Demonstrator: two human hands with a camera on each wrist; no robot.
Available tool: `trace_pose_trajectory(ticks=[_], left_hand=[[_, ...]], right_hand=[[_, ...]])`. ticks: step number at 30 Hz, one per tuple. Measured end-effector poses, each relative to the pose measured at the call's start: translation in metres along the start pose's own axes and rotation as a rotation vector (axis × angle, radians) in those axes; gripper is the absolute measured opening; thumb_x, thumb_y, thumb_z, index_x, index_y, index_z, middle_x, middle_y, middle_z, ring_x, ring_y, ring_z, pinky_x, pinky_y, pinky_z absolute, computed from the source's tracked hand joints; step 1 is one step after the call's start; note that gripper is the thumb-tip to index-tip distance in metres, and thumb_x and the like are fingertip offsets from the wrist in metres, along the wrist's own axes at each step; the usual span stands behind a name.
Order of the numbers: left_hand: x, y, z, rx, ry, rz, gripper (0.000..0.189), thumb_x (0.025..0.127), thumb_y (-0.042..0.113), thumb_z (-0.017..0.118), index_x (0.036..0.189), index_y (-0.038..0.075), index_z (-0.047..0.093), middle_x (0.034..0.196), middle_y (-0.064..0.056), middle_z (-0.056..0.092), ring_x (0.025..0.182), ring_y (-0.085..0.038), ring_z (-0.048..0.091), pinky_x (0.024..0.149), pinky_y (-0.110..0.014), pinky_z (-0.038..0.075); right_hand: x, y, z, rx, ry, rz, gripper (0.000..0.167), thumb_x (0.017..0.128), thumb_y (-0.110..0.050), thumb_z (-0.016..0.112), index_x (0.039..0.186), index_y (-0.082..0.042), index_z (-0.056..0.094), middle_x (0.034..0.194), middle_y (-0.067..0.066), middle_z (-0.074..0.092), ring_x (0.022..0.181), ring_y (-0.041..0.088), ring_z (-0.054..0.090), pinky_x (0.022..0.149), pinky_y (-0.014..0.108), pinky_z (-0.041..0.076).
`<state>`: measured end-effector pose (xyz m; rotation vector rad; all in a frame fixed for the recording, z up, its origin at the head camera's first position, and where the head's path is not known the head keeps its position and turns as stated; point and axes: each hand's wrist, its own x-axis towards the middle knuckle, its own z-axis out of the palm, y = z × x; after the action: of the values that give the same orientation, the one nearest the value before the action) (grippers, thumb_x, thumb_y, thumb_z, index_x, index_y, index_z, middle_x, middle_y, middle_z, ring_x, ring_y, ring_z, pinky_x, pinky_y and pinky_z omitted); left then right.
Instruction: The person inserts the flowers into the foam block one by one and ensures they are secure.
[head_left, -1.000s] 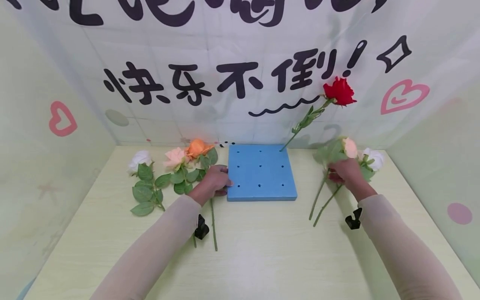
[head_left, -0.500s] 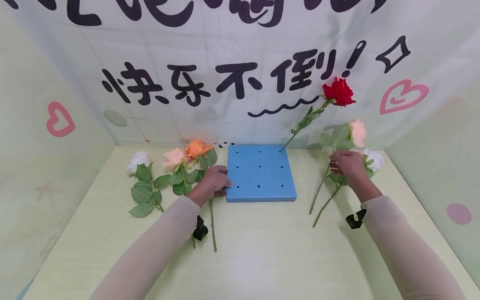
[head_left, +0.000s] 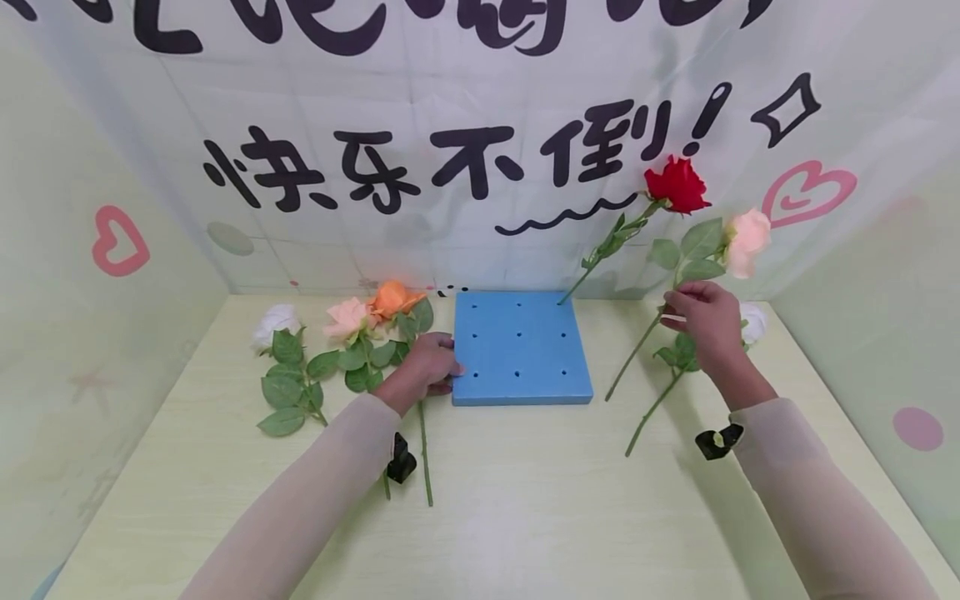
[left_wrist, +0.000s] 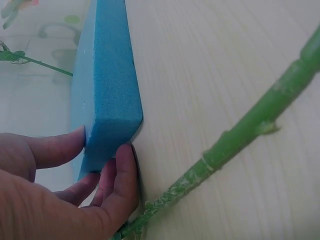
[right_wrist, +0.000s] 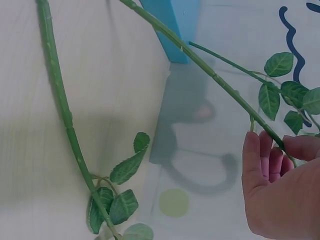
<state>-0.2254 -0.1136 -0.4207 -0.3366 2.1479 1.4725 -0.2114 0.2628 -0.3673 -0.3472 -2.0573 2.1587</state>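
My left hand [head_left: 429,365] grips the left edge of a blue foam block [head_left: 540,354] with small holes. In the left wrist view the thumb lies on the block's top face and the fingers are against its side. A red rose [head_left: 677,185] stands tilted in the block's back right hole. My right hand [head_left: 708,321] pinches the stem of a pale pink rose [head_left: 748,242], its head up and its stem slanting down left toward the block. In the right wrist view the held stem [right_wrist: 220,82] runs between thumb and fingers.
Left of the block lie a white rose [head_left: 276,325], a pink rose [head_left: 348,318] and an orange rose [head_left: 395,297]. Another white rose [head_left: 753,322] lies at the right, partly hidden behind my right hand. A printed cloth [head_left: 360,242] hangs behind the table [head_left: 517,500].
My right hand has lifted the pink rose off the table, up and slightly right; its stem end now swings nearer the block. My left hand stays at the block's edge.
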Motion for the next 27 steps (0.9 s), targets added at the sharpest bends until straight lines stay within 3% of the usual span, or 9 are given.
trace_pose_trajectory(ticks=[7,14,20,27], left_hand=[[-0.001,0.0,0.0,-0.006,-0.007,0.002,0.062,0.094,0.001,0.059,0.151,0.01,0.035,0.111,-0.014,0.052,0.072,-0.019,0.049,0.071,-0.036,0.055],[-0.002,0.002,0.0,-0.005,-0.009,-0.003,0.062,0.094,0.001,0.059,0.15,0.01,0.035,0.108,-0.014,0.051,0.072,-0.019,0.049,0.071,-0.036,0.055],[-0.001,0.002,0.0,0.002,-0.009,-0.002,0.063,0.094,0.001,0.059,0.151,0.011,0.035,0.112,-0.013,0.051,0.072,-0.019,0.05,0.069,-0.035,0.055],[0.0,0.0,0.0,0.009,-0.007,-0.001,0.063,0.093,0.001,0.059,0.151,0.01,0.036,0.112,-0.014,0.052,0.074,-0.02,0.051,0.071,-0.036,0.055]], right_hand=[[-0.007,-0.005,0.005,0.064,0.03,-0.07,0.014,0.089,0.001,0.065,0.095,0.001,0.052,0.073,-0.002,0.066,0.064,0.009,0.068,0.062,0.026,0.058],[-0.013,-0.011,0.008,0.143,0.041,-0.166,0.013,0.087,0.003,0.068,0.091,0.0,0.056,0.079,0.002,0.064,0.067,0.012,0.069,0.065,0.028,0.059],[-0.016,-0.019,0.015,0.119,0.067,-0.232,0.015,0.086,-0.001,0.07,0.096,0.0,0.059,0.086,0.004,0.061,0.073,0.014,0.07,0.068,0.029,0.059],[-0.019,-0.027,0.028,0.108,0.042,-0.26,0.018,0.086,-0.004,0.072,0.099,-0.001,0.061,0.09,0.005,0.062,0.077,0.015,0.071,0.07,0.028,0.059]])
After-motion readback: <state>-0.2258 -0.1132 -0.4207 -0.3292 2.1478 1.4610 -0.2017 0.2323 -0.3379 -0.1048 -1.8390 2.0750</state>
